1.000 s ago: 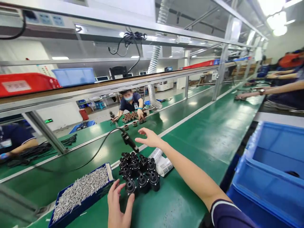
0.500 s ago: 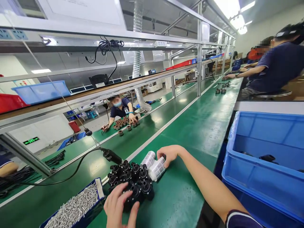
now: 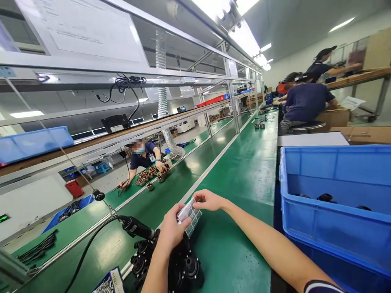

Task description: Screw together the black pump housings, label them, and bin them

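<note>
My left hand (image 3: 174,224) grips the left side of a curled, see-through label sheet (image 3: 193,219) with a pale grid on it. My right hand (image 3: 210,200) pinches the sheet's upper right edge between thumb and fingers. Both hands hold it above the green bench, just beyond a cluster of black plastic pump-like housings (image 3: 191,266). My left forearm covers part of that cluster. A black power screwdriver (image 3: 137,228), hanging on a cord, reaches in beside the housings.
A bin of screws (image 3: 110,281) sits at the lower left. To the right stands a blue crate (image 3: 330,219) with black parts inside. Across the bench a co-worker (image 3: 143,156) handles copper-wound parts (image 3: 146,175). Other people sit or stand farther along on the right.
My left hand has moved from over the black housings to the label sheet and closed on it. The sheet is now lifted between both hands. The camera view has shifted.
</note>
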### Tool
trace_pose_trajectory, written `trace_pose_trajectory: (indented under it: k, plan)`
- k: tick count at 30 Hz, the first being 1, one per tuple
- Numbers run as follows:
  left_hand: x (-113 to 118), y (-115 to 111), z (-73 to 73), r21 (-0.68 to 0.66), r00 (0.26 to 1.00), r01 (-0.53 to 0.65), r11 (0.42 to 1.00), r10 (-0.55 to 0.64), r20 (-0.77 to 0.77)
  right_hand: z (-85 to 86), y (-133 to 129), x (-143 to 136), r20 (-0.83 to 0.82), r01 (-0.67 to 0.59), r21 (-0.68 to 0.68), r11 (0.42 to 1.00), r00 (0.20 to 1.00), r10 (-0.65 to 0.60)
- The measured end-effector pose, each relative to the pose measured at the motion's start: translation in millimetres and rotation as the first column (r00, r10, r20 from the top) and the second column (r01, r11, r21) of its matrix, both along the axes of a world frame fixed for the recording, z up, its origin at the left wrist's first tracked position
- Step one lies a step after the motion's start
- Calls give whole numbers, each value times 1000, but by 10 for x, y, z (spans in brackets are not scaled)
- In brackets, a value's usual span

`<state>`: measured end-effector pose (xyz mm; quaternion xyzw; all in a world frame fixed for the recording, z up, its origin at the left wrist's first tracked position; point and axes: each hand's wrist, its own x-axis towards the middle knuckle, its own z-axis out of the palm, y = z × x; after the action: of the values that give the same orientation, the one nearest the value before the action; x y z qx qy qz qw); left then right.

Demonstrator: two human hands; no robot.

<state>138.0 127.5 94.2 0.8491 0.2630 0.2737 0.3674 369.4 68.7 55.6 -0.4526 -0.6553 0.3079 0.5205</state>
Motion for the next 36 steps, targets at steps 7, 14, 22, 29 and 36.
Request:
trace_pose_trajectory:
  k: [7,14,22,29,36]
  plan:
    - [-10,7,-21,-37,991,-31,999,36,127,-75,62,-149,-216,91,95,991,974,-68]
    - [32,-5,-5,-96,966,-71,993,93,243,-100,70,-246,-276,137,107,985,956,-103]
    - [13,-42,-5,-111,952,-102,988,130,278,-67,19,-316,-274,170,127,977,953,-130]
    - [22,-28,-49,-216,939,-84,973,150,310,-82,32,-286,-220,258,131,957,949,-225]
    - [25,17,-62,-232,938,-56,971,131,322,-69,20,-288,-150,313,146,938,945,-292]
